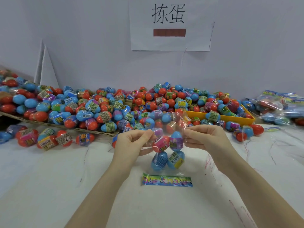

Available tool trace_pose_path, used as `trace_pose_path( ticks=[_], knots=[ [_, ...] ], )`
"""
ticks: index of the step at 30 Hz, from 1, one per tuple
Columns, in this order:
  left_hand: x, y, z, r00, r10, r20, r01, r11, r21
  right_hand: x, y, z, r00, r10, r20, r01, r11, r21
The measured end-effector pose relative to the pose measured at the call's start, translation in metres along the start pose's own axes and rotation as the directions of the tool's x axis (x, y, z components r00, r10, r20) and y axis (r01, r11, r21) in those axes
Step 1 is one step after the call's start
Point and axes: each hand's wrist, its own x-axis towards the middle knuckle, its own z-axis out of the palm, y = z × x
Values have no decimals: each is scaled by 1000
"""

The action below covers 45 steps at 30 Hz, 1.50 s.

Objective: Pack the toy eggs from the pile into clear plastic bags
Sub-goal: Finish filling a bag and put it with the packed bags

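Note:
A clear plastic bag (167, 168) hangs between my hands above the white table, holding several toy eggs (176, 142), red and blue with coloured labels. My left hand (131, 143) pinches the bag's upper left edge. At the same height my right hand (209, 137) pinches the upper right edge. The bag's printed colourful strip (167, 180) lies on the table below the eggs. The big pile of toy eggs (105, 106) stretches across the back of the table along the wall.
A yellow tray (233, 118) with eggs sits at the back right. Filled bags (279, 104) lie at the far right. A few loose eggs (46, 139) rest at the left front of the pile. A cardboard sheet (54, 125) lies under the pile's left side.

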Motion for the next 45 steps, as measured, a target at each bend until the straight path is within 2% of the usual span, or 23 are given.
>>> trace_pose_path(
  ticks=[8,15,19,21,25,28,33,45],
  knots=[
    [2,1,-11,996,81,43,-85,991,100,-2,3,-2,996,-39,81,39,999,4],
    [5,5,-26,989,38,140,-51,995,84,-2,6,-7,994,-90,68,90,996,0],
    [7,7,-35,993,13,120,-10,1000,-26,-1,4,-17,996,-89,20,86,992,92],
    [6,9,-35,988,-18,152,26,998,-49,0,5,-17,996,-87,29,84,993,86],
    [0,10,-22,969,-37,246,31,999,28,-1,5,-15,995,-95,35,93,994,58],
    [-2,8,-13,979,0,202,-21,994,106,-1,3,-14,993,-98,63,94,994,60],
    [2,4,-15,989,4,151,-21,994,105,-2,1,-13,993,-80,82,78,996,33],
    [2,6,-22,982,-43,185,27,996,89,-3,0,-15,980,-86,181,92,995,-25]
  ],
)
